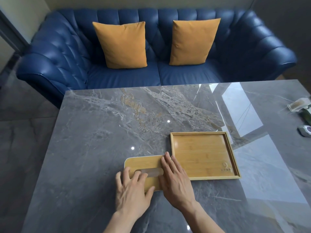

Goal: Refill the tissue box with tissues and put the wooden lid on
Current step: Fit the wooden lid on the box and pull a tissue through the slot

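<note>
A white tissue box (125, 162) stands on the grey marble table (94, 132), topped by its wooden lid (144, 163) with an oval slot in the middle. My left hand (133, 192) lies over the lid's near left part, fingers spread, thumb at the lid's front edge. My right hand (175, 180) rests flat on the lid's right end, fingers pointing away from me. Both hands press on the lid; neither wraps around it. No loose tissues are in view, and the box's inside is hidden.
A shallow bamboo tray (204, 154) lies just right of the box, touching distance from my right hand. Small items sit at the table's far right edge: a clear container (297, 105) and a small white device (305, 131). A blue sofa (70, 64) with two orange cushions stands beyond.
</note>
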{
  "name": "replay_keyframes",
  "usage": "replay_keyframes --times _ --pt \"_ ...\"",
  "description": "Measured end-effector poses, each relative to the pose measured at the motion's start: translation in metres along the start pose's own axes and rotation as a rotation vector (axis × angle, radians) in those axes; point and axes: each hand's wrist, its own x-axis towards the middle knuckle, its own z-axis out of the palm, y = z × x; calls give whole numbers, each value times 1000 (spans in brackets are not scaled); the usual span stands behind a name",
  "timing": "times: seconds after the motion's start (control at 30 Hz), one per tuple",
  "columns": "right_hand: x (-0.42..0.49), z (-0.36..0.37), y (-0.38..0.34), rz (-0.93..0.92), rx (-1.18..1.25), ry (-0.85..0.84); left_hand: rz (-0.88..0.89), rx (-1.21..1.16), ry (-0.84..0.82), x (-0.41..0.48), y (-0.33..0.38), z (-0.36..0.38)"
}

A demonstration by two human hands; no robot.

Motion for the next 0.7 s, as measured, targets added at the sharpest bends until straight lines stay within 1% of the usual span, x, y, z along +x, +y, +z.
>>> replay_keyframes --times 0.13,0.4,0.7 --pt "0 0 1 7 11 -3 -70 -31 -8 0 4 9" --pt "-2 6 6 -8 43 -4 -192 -120 -76 10 16 12" --pt "-3 8 5 6 89 24 -230 -132 -144 19 22 4"
